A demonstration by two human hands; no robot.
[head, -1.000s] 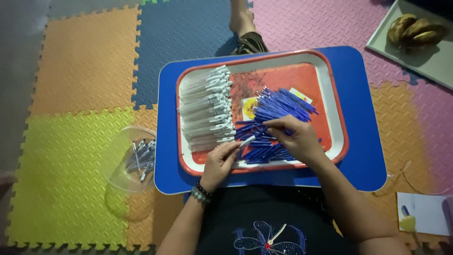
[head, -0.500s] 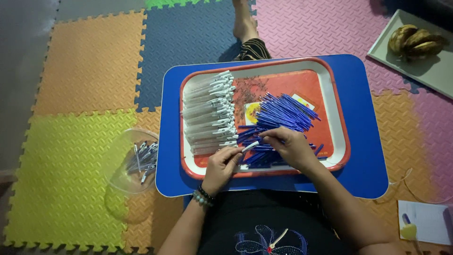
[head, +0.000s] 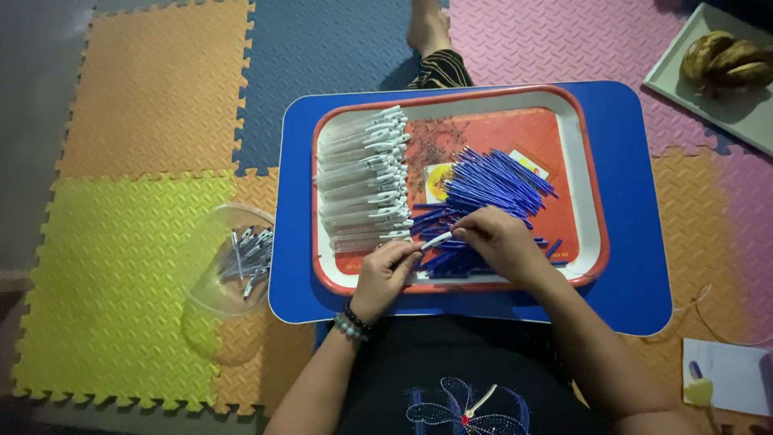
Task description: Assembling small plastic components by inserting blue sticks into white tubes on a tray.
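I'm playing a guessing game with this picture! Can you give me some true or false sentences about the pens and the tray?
1. The clear pen barrels lie on the left side of the red tray. True.
2. Both hands are off the tray. False: the left hand and right hand hold one pen part between them over the tray.
3. The refills are green. False: they are blue.
4. A clear plastic bowl with pens sits on the foam mat. True.
5. Bananas lie on the red tray. False: they lie on a separate grey tray.
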